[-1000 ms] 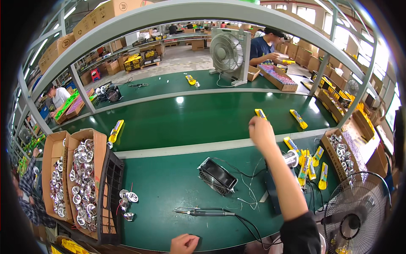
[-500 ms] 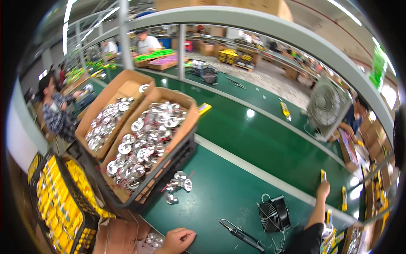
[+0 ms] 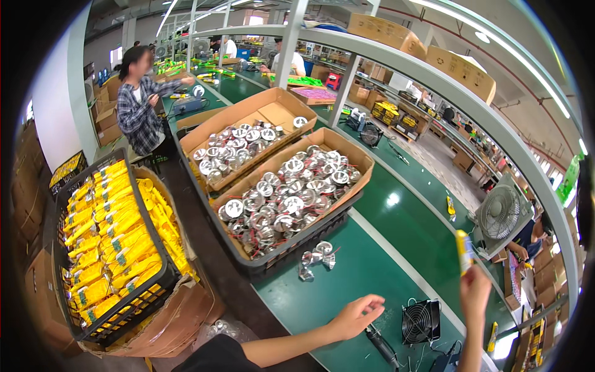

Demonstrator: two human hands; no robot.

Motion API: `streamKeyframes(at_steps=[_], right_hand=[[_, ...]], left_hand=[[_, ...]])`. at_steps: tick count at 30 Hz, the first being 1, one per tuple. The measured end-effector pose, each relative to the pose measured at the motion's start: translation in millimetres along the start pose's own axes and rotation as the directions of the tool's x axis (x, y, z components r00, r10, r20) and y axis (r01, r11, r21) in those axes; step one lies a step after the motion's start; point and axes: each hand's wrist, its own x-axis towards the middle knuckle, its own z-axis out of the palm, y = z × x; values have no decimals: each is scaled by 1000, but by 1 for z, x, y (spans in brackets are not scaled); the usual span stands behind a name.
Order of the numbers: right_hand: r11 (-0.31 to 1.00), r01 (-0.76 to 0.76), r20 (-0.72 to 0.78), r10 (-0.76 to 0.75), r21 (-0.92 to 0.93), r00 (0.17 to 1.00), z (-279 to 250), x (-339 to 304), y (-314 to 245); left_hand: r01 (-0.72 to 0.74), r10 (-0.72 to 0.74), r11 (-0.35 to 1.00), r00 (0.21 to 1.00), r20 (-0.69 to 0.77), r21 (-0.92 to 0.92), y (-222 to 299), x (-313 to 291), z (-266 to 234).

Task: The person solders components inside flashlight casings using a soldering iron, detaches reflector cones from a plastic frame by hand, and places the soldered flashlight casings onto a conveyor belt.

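My right hand is raised over the green belt, closed on the lower end of a slim yellow piece with a pale section; I cannot tell its exact kind. My left hand reaches over the green bench with its fingers loosely stretched and nothing seen in them. Just below it lies a soldering iron, its front part hidden by the hand. A small black fan with a wire guard stands between my hands. A few silver reflector cups lie loose on the bench beyond my left hand.
Two cardboard boxes of wired silver reflectors stand at the bench's left, the nearer in a black crate. Another crate holds yellow pieces. A large grey fan stands at right. A co-worker in plaid works far left.
The view has swung left. My right hand has lifted the yellow piece up off the belt. My left hand has moved forward and right over the bench, and its curled fingers have straightened.
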Motion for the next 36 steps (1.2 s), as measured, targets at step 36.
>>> streamKeyframes(at_steps=[36], right_hand=[[944, -276, -111, 298, 181, 948, 63, -205, -68]], left_hand=[[-105, 316, 745, 925, -210, 659, -26, -33, 14]])
